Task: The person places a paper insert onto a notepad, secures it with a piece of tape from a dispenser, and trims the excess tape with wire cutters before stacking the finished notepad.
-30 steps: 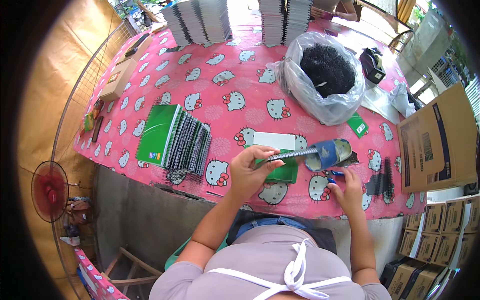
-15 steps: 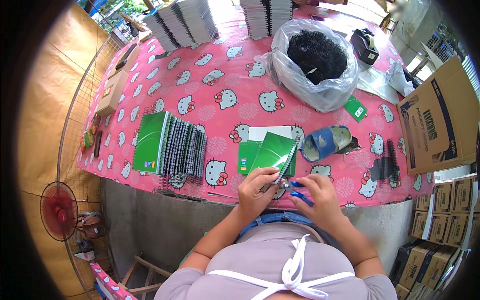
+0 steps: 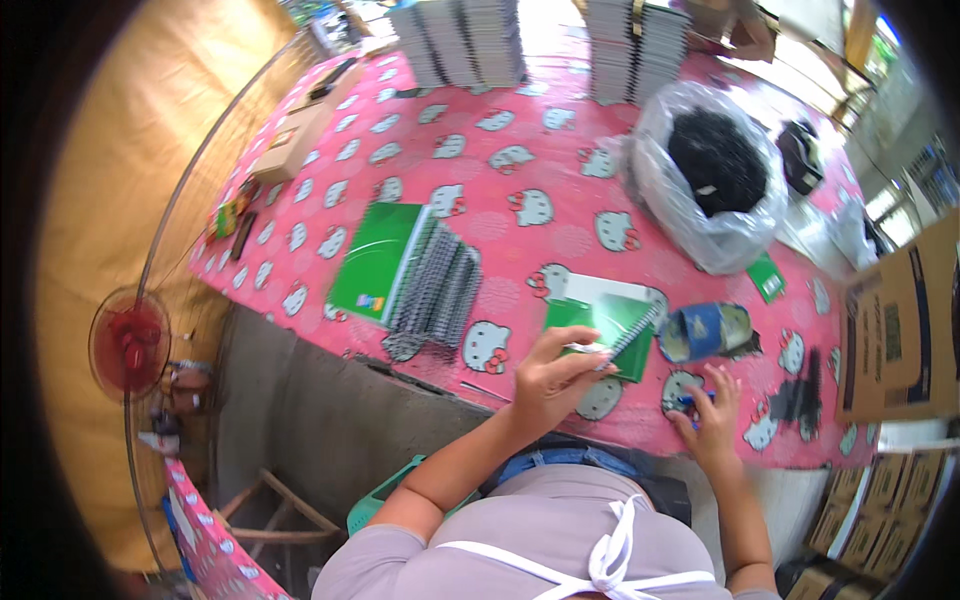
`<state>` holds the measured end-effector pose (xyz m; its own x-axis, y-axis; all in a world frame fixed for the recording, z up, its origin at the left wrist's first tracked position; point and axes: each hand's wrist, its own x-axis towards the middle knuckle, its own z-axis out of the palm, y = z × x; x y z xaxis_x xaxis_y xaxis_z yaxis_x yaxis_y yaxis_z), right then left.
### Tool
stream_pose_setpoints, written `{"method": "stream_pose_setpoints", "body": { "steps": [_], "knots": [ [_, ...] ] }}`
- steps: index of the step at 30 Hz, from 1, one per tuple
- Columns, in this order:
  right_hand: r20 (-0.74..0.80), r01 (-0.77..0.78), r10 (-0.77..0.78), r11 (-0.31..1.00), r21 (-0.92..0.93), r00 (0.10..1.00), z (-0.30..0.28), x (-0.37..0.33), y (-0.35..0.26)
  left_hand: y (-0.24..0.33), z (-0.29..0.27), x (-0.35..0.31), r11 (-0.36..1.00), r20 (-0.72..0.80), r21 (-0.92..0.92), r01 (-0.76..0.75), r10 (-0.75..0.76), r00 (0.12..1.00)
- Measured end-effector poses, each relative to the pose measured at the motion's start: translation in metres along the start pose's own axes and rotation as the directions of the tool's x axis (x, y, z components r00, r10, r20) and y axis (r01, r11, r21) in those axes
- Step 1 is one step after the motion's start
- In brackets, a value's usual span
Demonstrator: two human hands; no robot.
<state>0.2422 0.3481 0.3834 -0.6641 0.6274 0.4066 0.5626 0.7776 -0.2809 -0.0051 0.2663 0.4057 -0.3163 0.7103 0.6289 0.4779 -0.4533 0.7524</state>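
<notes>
In the head view my left hand is closed, thumb and fingers pinched on the lower end of a green spiral notebook. The notebook's black coil runs along its right edge, and other green covers and a white sheet lie beneath it. My right hand is at the table's near edge, fingers around the blue handles of pliers. Part of the pliers is hidden by the hand, which is slightly blurred. A blue slipper lies just beyond my right hand.
At left stands a stack of green spiral notebooks. A clear plastic bag of black coils sits far right, with a tape dispenser and cardboard box nearby. Tall notebook stacks line the far edge. Another person's arm shows there.
My right hand has moved right with the pliers, away from the notebook's coil, down toward the table. My left hand stays at the notebook. The whole view has shifted and tilted.
</notes>
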Motion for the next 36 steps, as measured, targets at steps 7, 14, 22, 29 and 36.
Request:
{"method": "stream_pose_setpoints", "body": {
  "steps": [7,14,22,29,36],
  "knots": [
    [-0.076,0.363,-0.419,0.665,0.653,0.905,-0.012,0.157,-0.113,0.063,-0.074,0.041,0.848,-0.058,0.487,-0.209,0.27,0.961],
    [-0.269,0.236,-0.048,0.641,0.73,0.962,0.08,0.272,-0.205,-0.02,-0.171,0.045,0.885,-0.752,-0.459,0.08,-0.434,0.496],
    [-0.27,0.262,-0.074,0.575,0.775,0.96,0.122,0.289,-0.201,-0.058,-0.171,0.043,0.954,-0.878,0.014,0.301,-0.132,0.461],
    [-0.102,0.092,-0.066,0.958,0.271,0.993,0.019,0.176,-0.049,0.053,-0.158,0.036,0.948,-0.81,0.294,-0.119,0.313,0.496],
    [0.322,-0.674,0.613,0.729,0.121,0.721,0.006,0.069,0.036,-0.013,-0.005,0.065,0.937,0.419,0.35,0.007,-0.164,0.893]
  ]
}}
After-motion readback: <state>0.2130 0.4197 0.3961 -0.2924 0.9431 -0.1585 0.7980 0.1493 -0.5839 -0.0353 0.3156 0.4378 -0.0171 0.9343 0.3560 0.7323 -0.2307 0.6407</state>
